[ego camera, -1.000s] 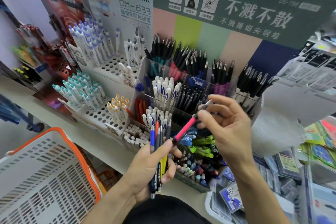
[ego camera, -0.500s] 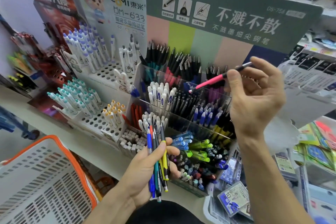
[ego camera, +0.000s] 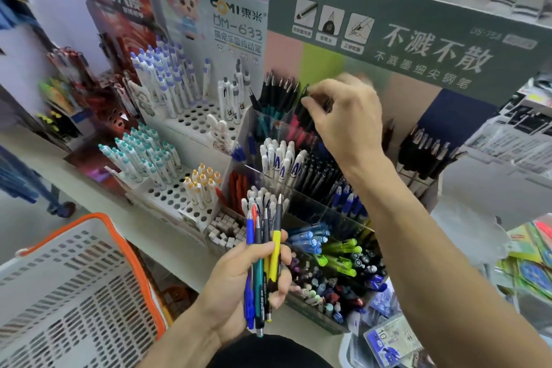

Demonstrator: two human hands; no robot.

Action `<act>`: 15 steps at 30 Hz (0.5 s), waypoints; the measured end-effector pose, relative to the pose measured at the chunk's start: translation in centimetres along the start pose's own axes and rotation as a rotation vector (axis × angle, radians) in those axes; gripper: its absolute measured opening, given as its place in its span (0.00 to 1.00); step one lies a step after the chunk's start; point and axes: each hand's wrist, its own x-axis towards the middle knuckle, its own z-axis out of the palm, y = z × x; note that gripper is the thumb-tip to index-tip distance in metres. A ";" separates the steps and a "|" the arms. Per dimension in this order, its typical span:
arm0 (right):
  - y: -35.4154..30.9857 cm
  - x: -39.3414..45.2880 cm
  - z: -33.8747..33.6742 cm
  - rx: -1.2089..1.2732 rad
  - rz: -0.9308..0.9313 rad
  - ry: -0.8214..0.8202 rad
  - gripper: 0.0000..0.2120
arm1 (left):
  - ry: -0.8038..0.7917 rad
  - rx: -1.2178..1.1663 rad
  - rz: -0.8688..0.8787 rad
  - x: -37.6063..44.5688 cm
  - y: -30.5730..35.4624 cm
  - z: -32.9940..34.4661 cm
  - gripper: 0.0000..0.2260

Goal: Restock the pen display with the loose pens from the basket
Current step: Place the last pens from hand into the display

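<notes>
The left hand (ego camera: 239,284) grips a bundle of loose blue, teal, black and yellow plastic pens (ego camera: 263,263), their long axes near upright, clip ends up, tips down past the palm, held over the shelf's front edge. The right hand (ego camera: 343,116), arm stretched forward and wrist bent down, curls its fingers into the back row of the clear tiered acrylic pen display (ego camera: 301,197), among black-capped pens with pink barrels (ego camera: 298,125); whether it pinches one I cannot tell. The white slotted plastic basket with orange rim (ego camera: 74,287) sits below the shelf's near left edge. A green cardboard header sign (ego camera: 418,24) stands behind the display.
</notes>
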 end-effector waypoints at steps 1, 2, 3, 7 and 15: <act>0.0 0.1 0.0 -0.042 0.007 -0.063 0.09 | -0.015 -0.015 0.001 0.0 0.0 -0.1 0.19; -0.2 0.2 0.0 -0.067 0.017 -0.126 0.10 | -0.023 -0.017 0.006 -0.1 0.1 -0.1 0.20; -0.5 0.0 -0.2 -0.090 0.020 -0.170 0.11 | -0.023 -0.006 0.013 -0.1 0.1 -0.1 0.20; -2.2 -1.5 -2.3 -0.066 -0.089 -0.043 0.10 | -0.031 0.079 0.039 0.0 0.0 0.0 0.19; -3.5 -10.3 -5.5 0.238 0.191 -0.495 0.14 | -0.102 0.301 0.030 0.0 -0.2 -0.2 0.12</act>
